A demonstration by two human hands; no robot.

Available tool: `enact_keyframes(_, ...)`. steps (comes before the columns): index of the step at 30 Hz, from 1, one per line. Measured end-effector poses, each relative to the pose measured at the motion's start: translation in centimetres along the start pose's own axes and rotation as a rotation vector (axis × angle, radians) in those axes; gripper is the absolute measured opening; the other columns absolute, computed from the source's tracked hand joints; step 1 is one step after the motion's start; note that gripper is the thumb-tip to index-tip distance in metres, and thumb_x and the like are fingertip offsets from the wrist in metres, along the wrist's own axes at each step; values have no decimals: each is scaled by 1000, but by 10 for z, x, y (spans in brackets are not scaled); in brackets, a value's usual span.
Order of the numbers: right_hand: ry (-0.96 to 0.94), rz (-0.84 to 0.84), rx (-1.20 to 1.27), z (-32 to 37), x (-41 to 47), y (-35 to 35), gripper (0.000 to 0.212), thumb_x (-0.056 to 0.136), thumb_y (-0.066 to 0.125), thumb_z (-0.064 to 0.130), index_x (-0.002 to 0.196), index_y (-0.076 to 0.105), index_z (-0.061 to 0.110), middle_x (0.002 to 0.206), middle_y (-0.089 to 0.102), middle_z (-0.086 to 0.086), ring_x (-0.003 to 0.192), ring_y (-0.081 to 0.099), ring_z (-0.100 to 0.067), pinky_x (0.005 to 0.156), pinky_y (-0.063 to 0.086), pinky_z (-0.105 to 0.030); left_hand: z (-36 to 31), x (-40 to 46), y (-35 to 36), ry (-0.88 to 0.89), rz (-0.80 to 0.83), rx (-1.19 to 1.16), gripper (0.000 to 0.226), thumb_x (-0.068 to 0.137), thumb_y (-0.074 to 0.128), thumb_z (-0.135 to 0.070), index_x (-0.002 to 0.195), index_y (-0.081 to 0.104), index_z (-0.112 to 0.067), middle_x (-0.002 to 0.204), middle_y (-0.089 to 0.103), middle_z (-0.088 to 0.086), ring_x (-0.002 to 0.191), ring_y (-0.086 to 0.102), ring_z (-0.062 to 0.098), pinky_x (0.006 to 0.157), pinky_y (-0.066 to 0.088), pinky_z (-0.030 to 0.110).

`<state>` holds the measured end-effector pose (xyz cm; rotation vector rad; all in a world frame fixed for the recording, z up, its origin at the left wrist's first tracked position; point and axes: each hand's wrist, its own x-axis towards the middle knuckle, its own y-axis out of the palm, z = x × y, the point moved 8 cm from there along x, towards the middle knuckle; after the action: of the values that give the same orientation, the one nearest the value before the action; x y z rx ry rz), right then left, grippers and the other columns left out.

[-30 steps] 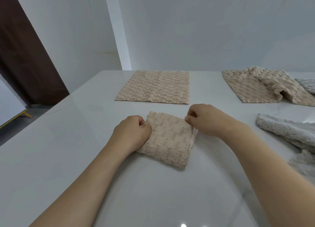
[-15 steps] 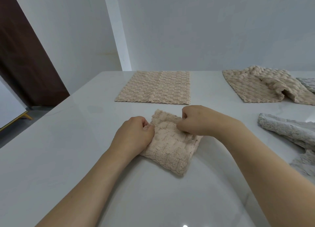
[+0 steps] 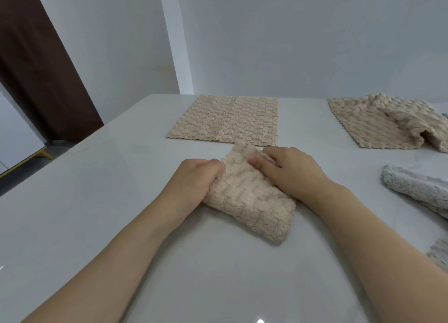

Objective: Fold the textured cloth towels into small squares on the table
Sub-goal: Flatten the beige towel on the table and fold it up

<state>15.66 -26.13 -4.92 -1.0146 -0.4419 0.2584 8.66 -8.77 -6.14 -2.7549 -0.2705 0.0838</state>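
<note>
A folded beige textured towel [image 3: 252, 201] lies in the middle of the white table [image 3: 84, 201]. Its far end is raised and bunched between my hands. My left hand [image 3: 194, 179] grips the towel's left edge with closed fingers. My right hand [image 3: 288, 170] lies over the towel's right side, thumb and fingers pinching the lifted far edge. A second beige towel [image 3: 225, 119] lies flat and spread out just behind. A third beige towel [image 3: 388, 124] lies rumpled at the far right.
A grey towel [image 3: 417, 187] lies crumpled at the right edge of the table, with another grey piece [image 3: 440, 252] below it. A white wall stands behind the table. A dark brown door panel [image 3: 41, 63] is at the left, beyond the table's left edge.
Both hands have lifted the far edge of the small beige towel and brought it toward me, bunching it. The right hand moved left over the towel and its fingers spread.
</note>
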Motion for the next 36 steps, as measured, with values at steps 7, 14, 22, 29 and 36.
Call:
enact_keyframes(7, -46, -134, 162, -9, 6, -1, 54, 90, 46, 61, 60, 31, 19, 51, 41, 6, 54, 43, -15, 55, 34, -33, -5, 1, 2, 99, 86, -227, 52, 64, 60, -39, 75, 46, 9, 81, 45, 8, 77, 39, 22, 75, 29, 40)
enact_keyframes(14, -13, -186, 320, -19, 10, -4, 54, 90, 51, 59, 59, 34, 18, 50, 38, 8, 53, 40, -13, 56, 34, -31, 9, 19, -5, -3, 23, -214, 30, 95, 44, -21, 86, 72, -19, 79, 71, -2, 79, 60, 18, 73, 48, 23)
enact_keyframes(22, 27, -133, 321, -22, 11, 2, 55, 87, 50, 65, 62, 40, 17, 50, 47, 7, 57, 52, -19, 65, 48, -39, 19, 18, 4, -24, 89, 2, 44, 62, 73, -50, 103, 68, -36, 102, 74, -2, 105, 67, 24, 101, 47, 48)
enact_keyframes(29, 68, -169, 8, -14, 7, -2, 56, 90, 43, 66, 65, 41, 15, 57, 53, 4, 63, 54, -16, 57, 39, -32, 8, 13, -21, -75, -242, 674, 48, 71, 53, -78, 98, 46, -40, 100, 51, -5, 103, 31, 21, 86, 25, 31)
enact_keyframes(36, 118, -130, 46, -25, 14, 4, 54, 93, 42, 60, 62, 41, 16, 61, 53, 1, 71, 55, -26, 66, 36, -37, -47, -28, 10, 517, -345, 744, 25, 78, 42, -26, 103, 49, -28, 103, 43, -11, 97, 32, 16, 82, 17, 28)
